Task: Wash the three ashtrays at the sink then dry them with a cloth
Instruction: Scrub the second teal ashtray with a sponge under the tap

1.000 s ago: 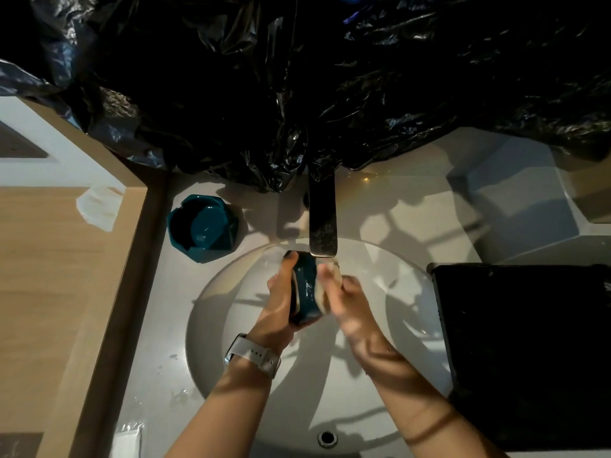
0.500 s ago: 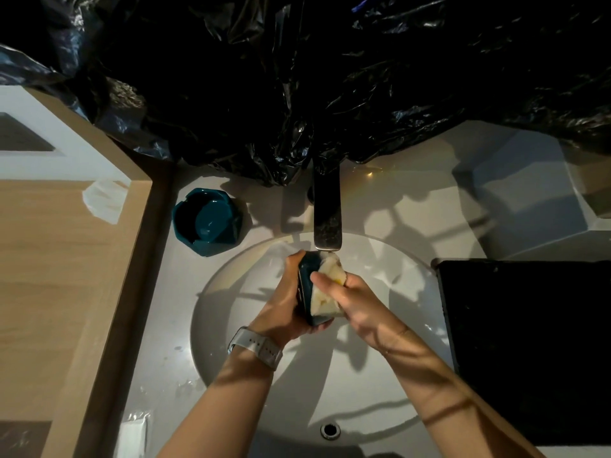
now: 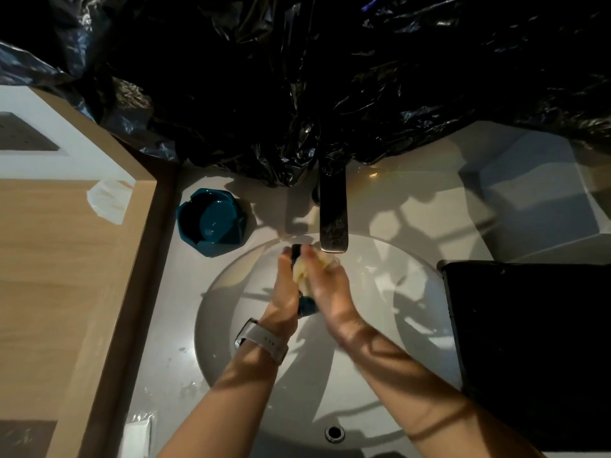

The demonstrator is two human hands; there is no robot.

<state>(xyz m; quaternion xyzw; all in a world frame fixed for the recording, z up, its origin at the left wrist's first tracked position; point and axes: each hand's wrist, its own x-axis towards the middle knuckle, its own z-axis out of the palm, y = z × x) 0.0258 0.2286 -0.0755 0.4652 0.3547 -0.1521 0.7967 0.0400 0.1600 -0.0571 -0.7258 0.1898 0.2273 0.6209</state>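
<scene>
My left hand (image 3: 285, 289) grips a teal ashtray (image 3: 306, 305) held on edge over the white basin (image 3: 413, 325), just under the tap spout (image 3: 333, 223). My right hand (image 3: 327, 285) presses a pale yellow sponge (image 3: 302, 271) against the ashtray's face; most of the ashtray is hidden between the two hands. Another teal ashtray (image 3: 213, 221), with what looks like a further one nested inside, stands on the counter left of the tap.
Crumpled black plastic sheeting (image 3: 330, 94) hangs behind the tap. A black tray or mat (image 3: 529, 342) lies right of the basin. A wooden cabinet top (image 3: 66, 276) borders the left. A white wrapper (image 3: 137, 436) lies at the front left, and the overflow hole (image 3: 334, 433) sits near me.
My right hand with the sponge has rubbed up and across the ashtray's face, now covering more of it. The ashtray stays upright in my left hand under the spout.
</scene>
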